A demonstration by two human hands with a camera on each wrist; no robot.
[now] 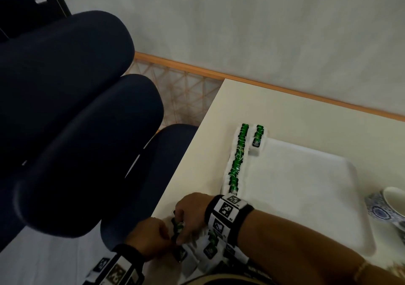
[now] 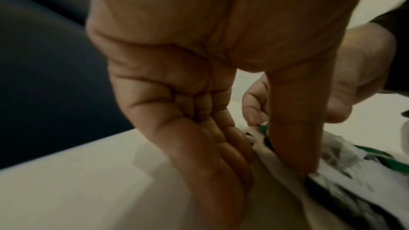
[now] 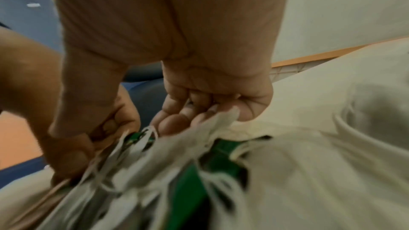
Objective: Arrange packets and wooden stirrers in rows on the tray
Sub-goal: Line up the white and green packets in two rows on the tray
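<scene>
A white tray (image 1: 306,188) lies on the pale table. A long row of green-and-white packets (image 1: 237,159) runs along the tray's left edge. A short second row (image 1: 258,138) begins beside it at the far end. Near the table's front corner lies a loose pile of packets (image 1: 210,248). Both hands meet over this pile. My right hand (image 1: 182,230) pinches a small bunch of packets (image 3: 137,139) between thumb and curled fingers. My left hand (image 1: 169,241) grips the same bunch from the left, its thumb (image 2: 294,128) pressing on a white packet edge (image 2: 345,169). Both wrist views are blurred.
A blue-patterned bowl (image 1: 385,208) stands right of the tray. A dark blue padded chair (image 1: 76,120) fills the left, close to the table's left edge (image 1: 188,159). Most of the tray floor right of the rows is bare. The wall runs behind the table.
</scene>
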